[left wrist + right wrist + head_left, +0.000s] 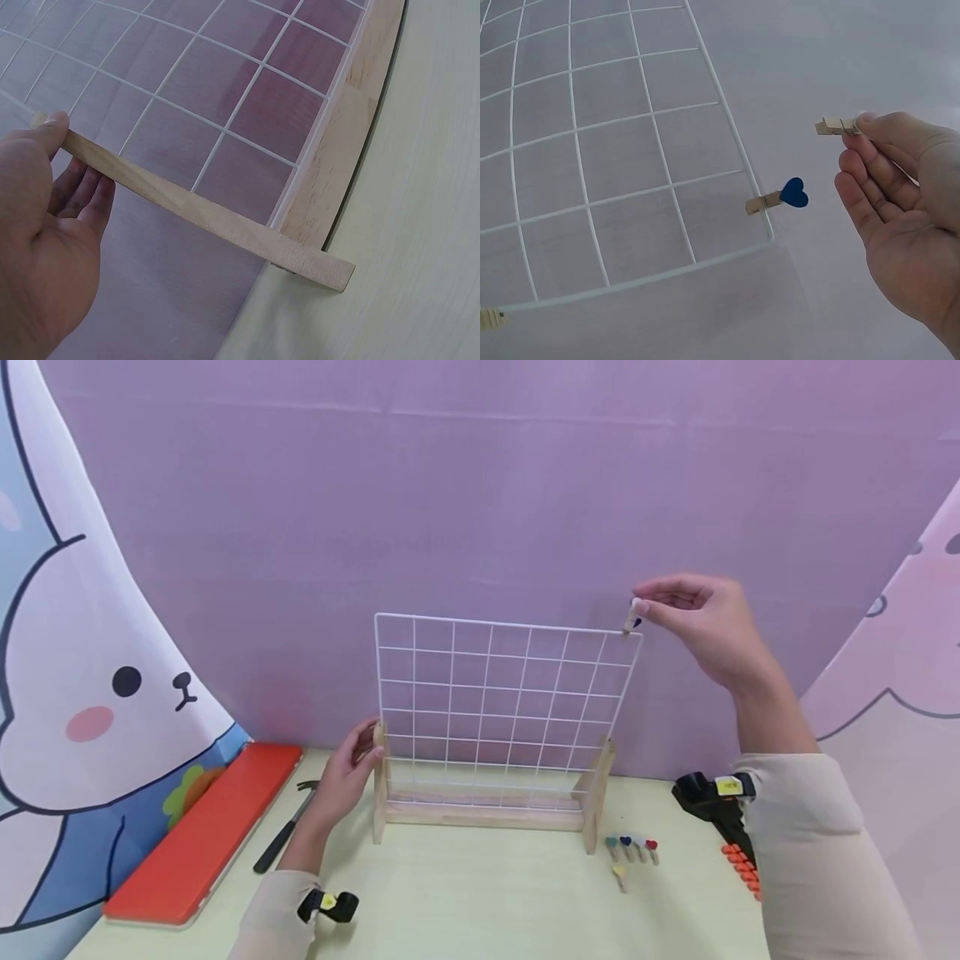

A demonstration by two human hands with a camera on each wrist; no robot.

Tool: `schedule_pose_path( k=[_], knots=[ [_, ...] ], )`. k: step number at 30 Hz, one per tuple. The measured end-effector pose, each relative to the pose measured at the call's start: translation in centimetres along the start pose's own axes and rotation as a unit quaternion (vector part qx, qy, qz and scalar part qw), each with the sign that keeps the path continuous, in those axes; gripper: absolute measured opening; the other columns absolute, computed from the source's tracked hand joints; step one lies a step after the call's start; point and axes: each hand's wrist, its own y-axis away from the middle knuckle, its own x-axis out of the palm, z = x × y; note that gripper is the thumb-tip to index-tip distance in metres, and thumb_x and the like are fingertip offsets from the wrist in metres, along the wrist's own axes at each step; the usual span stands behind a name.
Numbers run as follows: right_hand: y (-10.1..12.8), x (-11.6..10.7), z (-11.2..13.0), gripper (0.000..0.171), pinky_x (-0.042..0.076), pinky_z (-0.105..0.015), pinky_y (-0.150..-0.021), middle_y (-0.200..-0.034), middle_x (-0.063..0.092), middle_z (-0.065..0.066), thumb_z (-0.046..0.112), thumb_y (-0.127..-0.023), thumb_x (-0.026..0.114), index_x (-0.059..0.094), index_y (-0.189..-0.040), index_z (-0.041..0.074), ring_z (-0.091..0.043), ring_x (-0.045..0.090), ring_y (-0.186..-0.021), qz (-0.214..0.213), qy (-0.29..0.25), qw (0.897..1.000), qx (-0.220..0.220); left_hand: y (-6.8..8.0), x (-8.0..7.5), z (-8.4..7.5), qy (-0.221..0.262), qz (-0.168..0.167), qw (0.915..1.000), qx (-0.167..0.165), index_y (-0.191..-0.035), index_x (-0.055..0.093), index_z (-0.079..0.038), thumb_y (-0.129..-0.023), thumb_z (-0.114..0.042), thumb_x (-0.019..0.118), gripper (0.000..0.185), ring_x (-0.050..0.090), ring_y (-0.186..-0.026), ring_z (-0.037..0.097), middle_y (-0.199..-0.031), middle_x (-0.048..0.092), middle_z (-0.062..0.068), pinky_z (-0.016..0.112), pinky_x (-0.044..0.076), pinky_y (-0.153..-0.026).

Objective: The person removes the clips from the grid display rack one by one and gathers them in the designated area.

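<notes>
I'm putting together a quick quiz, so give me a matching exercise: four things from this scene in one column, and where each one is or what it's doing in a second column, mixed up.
1. blue heart clip
2. hammer
3. left hand
4. right hand

A. pinches a plain clip
B. grips the rack's post
C. clipped to a corner of the grid
D. lies on the table beside the red case

Pairs: 1-C, 2-D, 3-B, 4-A

Hammer (283,833) — beside red case (204,831)
</notes>
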Motion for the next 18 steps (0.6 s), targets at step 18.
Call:
schedule_pose_path(
  k=[18],
  knots=[
    [3.4, -1.3, -1.9, 0.035, 0.054, -0.009, -0.083, -0.098, 0.077, 0.018, 0.028, -0.095, 0.076, 0.073, -0.122, 0.005, -0.002, 0.071, -0.094, 0.031, 0.119, 0.992, 0.033, 0.1, -0.1, 0.1, -0.011, -0.002, 0.9999, -0.008, -0.157, 0.04, -0.013, -0.107, -0.017, 0.057, 0.053, 0.052, -0.125, -0.005, -0.149, 0.051, 0.021, 0.004, 0.044, -0.103]
  ],
)
